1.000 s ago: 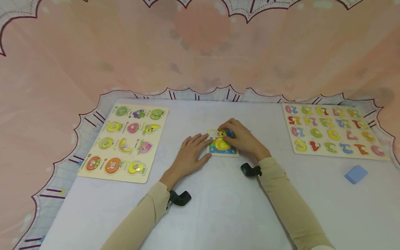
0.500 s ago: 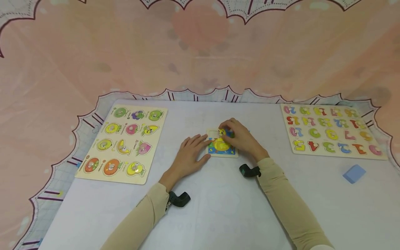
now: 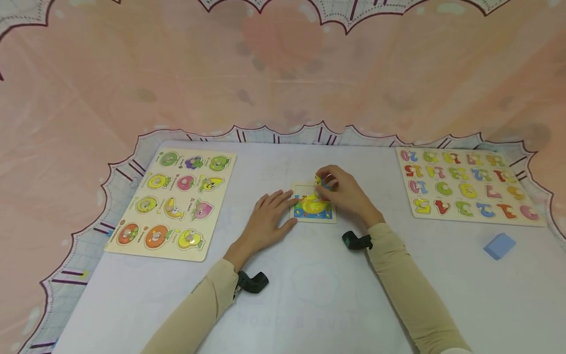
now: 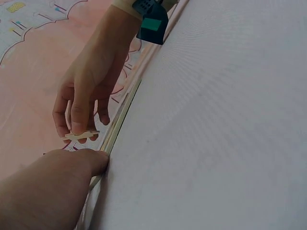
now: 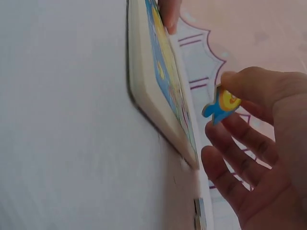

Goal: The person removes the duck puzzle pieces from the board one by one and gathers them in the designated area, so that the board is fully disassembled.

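Observation:
A small jigsaw board point(image 3: 309, 215) with a yellow duck-like picture on blue lies at the middle of the table. Its upper strip shows a pale bare patch. My left hand point(image 3: 267, 221) lies with fingers spread and fairly straight, touching the board's left side. Over the board's upper right, my right hand point(image 3: 349, 191) pinches a yellow and blue jigsaw piece point(image 5: 227, 102) between thumb and fingers. In the right wrist view that piece is apart from the board, tilted, with a rounded tab. The right hand hides part of the board in the head view.
A fruit puzzle board point(image 3: 172, 204) lies to the left, a number puzzle board point(image 3: 470, 187) to the right. Nearer on the right sits a blue block point(image 3: 499, 246). Small loose bits point(image 5: 199, 213) lie beyond the jigsaw board in the right wrist view.
My right hand has lifted the jigsaw piece off the board, moving slightly up and right. More of the pale bare patch shows. The left hand has stayed in place.

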Motion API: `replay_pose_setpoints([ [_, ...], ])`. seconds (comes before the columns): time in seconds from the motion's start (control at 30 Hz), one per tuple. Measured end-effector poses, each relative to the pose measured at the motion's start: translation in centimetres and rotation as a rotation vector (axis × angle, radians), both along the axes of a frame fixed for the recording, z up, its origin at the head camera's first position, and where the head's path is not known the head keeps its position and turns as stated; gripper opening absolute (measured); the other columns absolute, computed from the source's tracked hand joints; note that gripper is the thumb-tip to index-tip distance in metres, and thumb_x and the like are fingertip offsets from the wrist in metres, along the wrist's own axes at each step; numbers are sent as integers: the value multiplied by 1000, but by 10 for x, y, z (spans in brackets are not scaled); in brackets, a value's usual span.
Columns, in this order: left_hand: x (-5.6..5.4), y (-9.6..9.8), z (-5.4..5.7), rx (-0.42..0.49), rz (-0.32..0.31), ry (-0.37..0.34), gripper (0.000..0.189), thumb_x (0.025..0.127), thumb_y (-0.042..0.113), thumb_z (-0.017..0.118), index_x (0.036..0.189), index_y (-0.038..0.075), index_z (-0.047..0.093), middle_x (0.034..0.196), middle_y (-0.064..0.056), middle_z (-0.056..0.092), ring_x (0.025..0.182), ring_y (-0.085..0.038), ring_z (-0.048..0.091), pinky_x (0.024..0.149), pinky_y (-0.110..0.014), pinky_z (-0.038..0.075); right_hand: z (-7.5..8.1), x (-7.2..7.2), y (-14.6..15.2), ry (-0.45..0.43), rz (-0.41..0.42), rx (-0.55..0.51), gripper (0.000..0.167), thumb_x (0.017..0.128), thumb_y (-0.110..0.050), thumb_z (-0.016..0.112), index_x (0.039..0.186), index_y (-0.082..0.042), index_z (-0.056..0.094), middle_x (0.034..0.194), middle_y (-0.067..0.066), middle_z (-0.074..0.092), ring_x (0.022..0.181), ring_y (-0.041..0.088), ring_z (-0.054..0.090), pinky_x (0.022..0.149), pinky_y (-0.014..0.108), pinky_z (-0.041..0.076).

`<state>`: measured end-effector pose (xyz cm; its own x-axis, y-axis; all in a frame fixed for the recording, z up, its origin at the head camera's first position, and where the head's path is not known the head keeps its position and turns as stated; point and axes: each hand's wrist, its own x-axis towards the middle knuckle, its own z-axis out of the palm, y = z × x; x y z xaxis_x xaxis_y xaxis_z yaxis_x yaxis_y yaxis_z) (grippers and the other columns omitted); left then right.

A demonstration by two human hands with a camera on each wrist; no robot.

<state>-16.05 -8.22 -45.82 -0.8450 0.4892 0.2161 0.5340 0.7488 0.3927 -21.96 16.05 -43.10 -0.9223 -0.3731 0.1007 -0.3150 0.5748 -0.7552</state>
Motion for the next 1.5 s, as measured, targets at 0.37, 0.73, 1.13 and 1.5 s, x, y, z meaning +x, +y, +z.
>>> replay_pose_setpoints([
  [0.37, 2, 1, 0, -13, 6, -11, 50, 92, 41, 55, 139, 23, 48, 150, -1, 40, 141, -24, 31, 116, -52, 21, 2, -2, 23, -80, -53, -11, 38, 90, -26, 65, 122, -14, 50, 115, 7, 56, 105, 22, 57, 95, 41, 48],
  [0.73, 1, 1, -1, -3, 0, -2, 51, 92, 40, 56, 139, 22, 48, 150, -1, 40, 141, -25, 31, 116, -52, 21, 7, -4, 52, -136, -78, 21, 37, 92, -22, 60, 125, -11, 49, 119, 9, 54, 113, 25, 52, 101, 45, 44],
  [1.13, 2, 1, 3, 6, -4, -1, 50, 92, 39, 55, 138, 21, 49, 149, -2, 41, 141, -26, 32, 115, -53, 21, 12, -4, 83, -213, -28, 62, 35, 91, -22, 61, 123, -9, 51, 119, 11, 55, 110, 28, 53, 100, 46, 44],
  [1.5, 2, 1, 3, -8, 1, -18, 51, 93, 40, 55, 139, 21, 48, 150, -1, 39, 142, -26, 30, 116, -52, 20, 18, 1, 101, -287, -24, 130, 37, 88, -17, 65, 122, -8, 53, 121, 13, 55, 112, 29, 51, 99, 45, 43],
])
